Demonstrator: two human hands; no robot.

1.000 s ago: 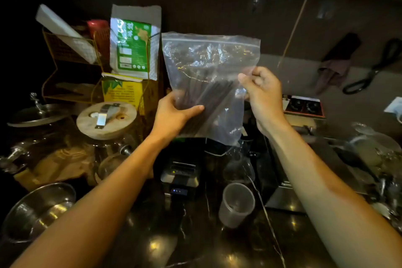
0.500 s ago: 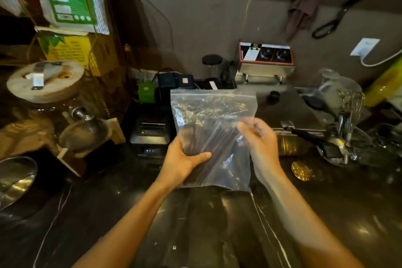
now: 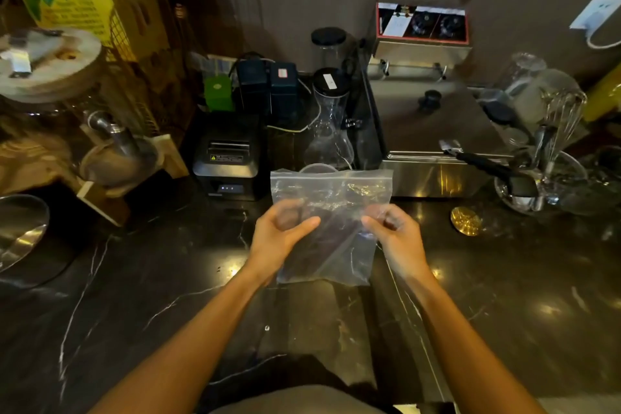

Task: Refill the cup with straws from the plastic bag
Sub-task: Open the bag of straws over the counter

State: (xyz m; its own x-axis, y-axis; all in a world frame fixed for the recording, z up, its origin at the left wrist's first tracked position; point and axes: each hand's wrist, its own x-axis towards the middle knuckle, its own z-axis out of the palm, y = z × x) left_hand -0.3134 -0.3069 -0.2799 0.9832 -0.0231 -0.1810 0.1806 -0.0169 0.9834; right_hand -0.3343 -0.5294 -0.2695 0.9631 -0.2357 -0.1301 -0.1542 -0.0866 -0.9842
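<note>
A clear zip-top plastic bag (image 3: 336, 191) hangs upright over the dark marble counter (image 3: 168, 279). Inside it lies a slanted bundle of dark straws (image 3: 322, 239). My left hand (image 3: 279, 239) grips the bag's left side, thumb in front. My right hand (image 3: 393, 235) pinches its right side. The zip strip along the top looks shut. Just behind the bag's top edge shows the rim of a clear cup (image 3: 316, 167); the rest of the cup is hidden by the bag.
A black receipt printer (image 3: 228, 158) stands left of the bag, a glass carafe (image 3: 331, 131) behind it, a steel fryer (image 3: 433, 131) to the right. Glassware and a whisk (image 3: 557, 131) crowd the far right. A metal bowl (image 3: 16, 232) and wooden-lidded jar (image 3: 43, 67) sit left.
Both hands have brought the bag down from high in front of the wall to just above the counter. The view has tilted down. The grip on the bag is unchanged.
</note>
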